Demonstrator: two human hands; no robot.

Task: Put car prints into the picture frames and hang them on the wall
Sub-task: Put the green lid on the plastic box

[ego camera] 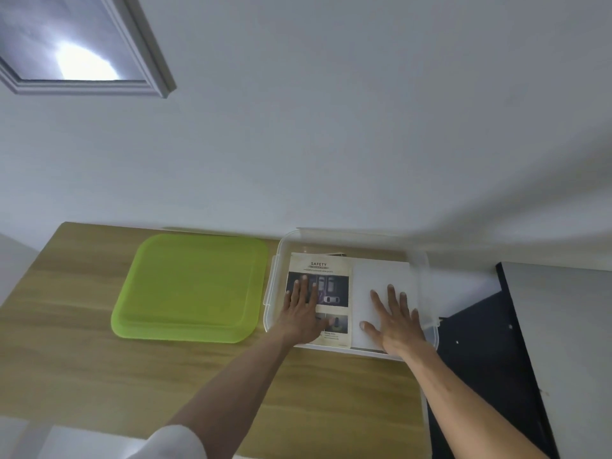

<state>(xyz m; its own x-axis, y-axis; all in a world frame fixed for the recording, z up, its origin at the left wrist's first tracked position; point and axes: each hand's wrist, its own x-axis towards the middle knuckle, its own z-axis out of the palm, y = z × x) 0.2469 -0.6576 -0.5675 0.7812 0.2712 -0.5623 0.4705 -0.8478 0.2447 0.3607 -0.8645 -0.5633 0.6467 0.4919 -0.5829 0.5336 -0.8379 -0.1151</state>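
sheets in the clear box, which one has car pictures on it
The printed sheet under the left hand, headed SAFETY, shows cars. The sheet under the right hand is blank white.

Wooden table (82, 359) against wall; green lid (192, 286) flat on it, clear bin (270, 293) just beside.

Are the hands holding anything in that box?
Nothing is held. The left hand lies flat on the car print, and the right hand lies flat on the white sheet.
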